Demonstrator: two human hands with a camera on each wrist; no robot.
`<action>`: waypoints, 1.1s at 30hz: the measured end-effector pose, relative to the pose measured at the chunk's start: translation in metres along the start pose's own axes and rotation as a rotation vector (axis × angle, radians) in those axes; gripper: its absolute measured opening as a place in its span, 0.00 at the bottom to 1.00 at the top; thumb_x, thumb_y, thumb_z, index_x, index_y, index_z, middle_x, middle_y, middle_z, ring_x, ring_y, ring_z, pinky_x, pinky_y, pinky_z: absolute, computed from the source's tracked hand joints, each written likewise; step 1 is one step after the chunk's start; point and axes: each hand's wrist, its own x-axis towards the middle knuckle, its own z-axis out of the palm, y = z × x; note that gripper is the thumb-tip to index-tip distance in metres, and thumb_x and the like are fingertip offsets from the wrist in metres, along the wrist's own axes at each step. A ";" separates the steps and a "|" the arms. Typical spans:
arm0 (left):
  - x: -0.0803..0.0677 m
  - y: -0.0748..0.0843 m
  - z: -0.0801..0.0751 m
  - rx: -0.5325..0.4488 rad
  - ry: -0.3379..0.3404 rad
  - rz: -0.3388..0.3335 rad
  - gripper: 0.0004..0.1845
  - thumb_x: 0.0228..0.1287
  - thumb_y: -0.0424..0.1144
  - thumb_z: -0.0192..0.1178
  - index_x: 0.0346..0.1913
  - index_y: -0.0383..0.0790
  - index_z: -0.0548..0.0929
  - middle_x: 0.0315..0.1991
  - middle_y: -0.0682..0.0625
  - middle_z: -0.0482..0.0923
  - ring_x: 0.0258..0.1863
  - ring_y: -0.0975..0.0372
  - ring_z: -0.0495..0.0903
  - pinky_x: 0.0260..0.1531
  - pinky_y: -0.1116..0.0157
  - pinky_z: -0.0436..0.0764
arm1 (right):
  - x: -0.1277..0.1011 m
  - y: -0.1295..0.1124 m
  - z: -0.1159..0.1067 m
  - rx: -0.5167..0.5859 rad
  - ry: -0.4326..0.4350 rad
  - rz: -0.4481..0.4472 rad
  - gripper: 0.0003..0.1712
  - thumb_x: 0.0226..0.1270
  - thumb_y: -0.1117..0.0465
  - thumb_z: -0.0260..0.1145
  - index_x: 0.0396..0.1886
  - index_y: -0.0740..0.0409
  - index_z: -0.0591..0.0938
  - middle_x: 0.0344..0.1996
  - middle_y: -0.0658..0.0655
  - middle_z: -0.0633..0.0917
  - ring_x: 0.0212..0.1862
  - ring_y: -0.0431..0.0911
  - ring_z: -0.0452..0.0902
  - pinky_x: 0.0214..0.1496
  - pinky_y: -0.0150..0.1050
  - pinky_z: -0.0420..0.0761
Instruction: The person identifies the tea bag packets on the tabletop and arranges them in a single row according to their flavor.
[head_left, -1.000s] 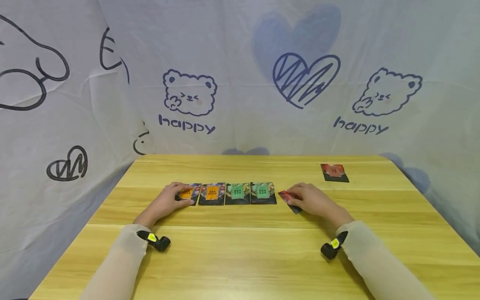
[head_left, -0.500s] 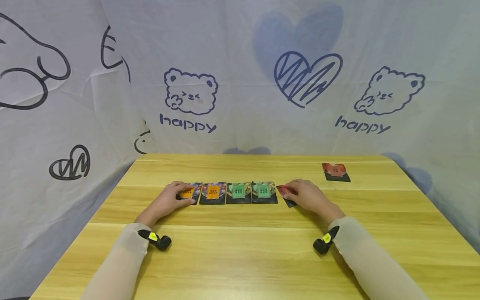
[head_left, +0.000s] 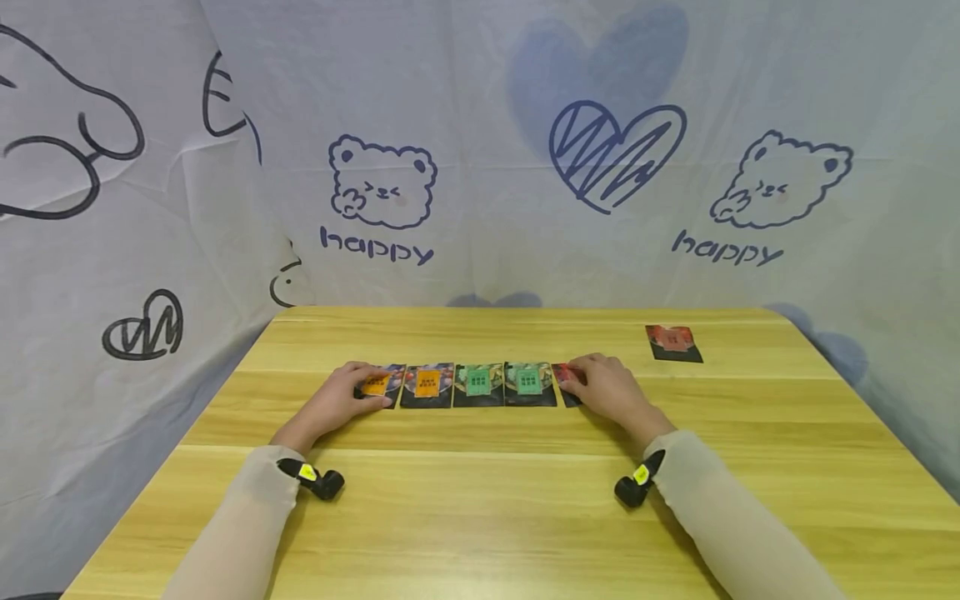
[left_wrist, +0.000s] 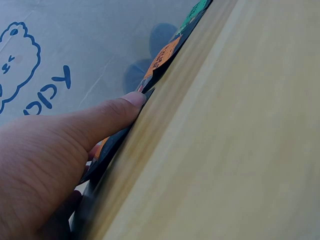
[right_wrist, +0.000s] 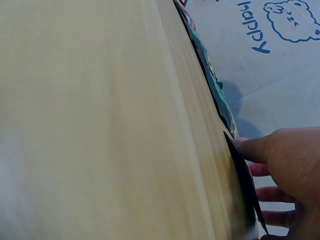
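Observation:
In the head view, a row of flat square packets lies across the table. My left hand [head_left: 337, 404] holds the leftmost orange-labelled packet [head_left: 377, 385], its thumb at the near edge and fingers at the far side. Beside it lie another orange-labelled packet [head_left: 427, 385] and two green-labelled packets [head_left: 478, 383]. At the row's right end my right hand [head_left: 611, 392] grips a red packet [head_left: 562, 373] between thumb and fingers, covering most of it. That packet's dark side [right_wrist: 242, 175] stands slightly tilted in the right wrist view, close to the green one.
A second red packet [head_left: 674, 343] lies alone near the table's back right. The wooden table [head_left: 480, 517] reaches back to a pale cloth [head_left: 480, 208] printed with bears and hearts. Another cloth side hangs at the left.
My right hand has slid the red packet left and slightly away, turning it straighter, up beside the right green packet. The left hand has stayed on its orange-labelled packet.

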 end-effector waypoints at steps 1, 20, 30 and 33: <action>0.000 0.000 0.000 0.000 0.000 -0.003 0.34 0.60 0.57 0.67 0.67 0.45 0.76 0.65 0.37 0.66 0.64 0.40 0.63 0.62 0.40 0.64 | 0.000 -0.001 0.000 -0.006 0.002 0.009 0.28 0.72 0.48 0.62 0.62 0.61 0.78 0.59 0.67 0.77 0.59 0.64 0.71 0.62 0.60 0.69; -0.001 -0.002 0.000 0.001 0.001 0.003 0.35 0.61 0.57 0.66 0.67 0.44 0.75 0.65 0.38 0.66 0.64 0.41 0.64 0.62 0.40 0.64 | -0.005 -0.016 -0.002 -0.049 0.004 0.085 0.29 0.72 0.45 0.61 0.63 0.60 0.77 0.59 0.68 0.76 0.58 0.66 0.70 0.58 0.63 0.70; -0.001 -0.001 0.000 -0.003 -0.008 -0.013 0.34 0.60 0.56 0.67 0.67 0.45 0.75 0.66 0.38 0.66 0.65 0.41 0.63 0.63 0.40 0.64 | -0.006 -0.014 -0.005 -0.070 0.010 0.077 0.31 0.72 0.42 0.60 0.63 0.58 0.77 0.59 0.67 0.75 0.56 0.66 0.70 0.55 0.63 0.71; 0.000 -0.001 0.000 -0.001 -0.004 -0.002 0.34 0.61 0.56 0.67 0.67 0.44 0.75 0.65 0.37 0.66 0.64 0.40 0.63 0.62 0.40 0.64 | -0.006 -0.012 -0.010 -0.085 0.033 0.062 0.30 0.72 0.43 0.60 0.64 0.57 0.77 0.60 0.67 0.75 0.56 0.66 0.70 0.55 0.63 0.71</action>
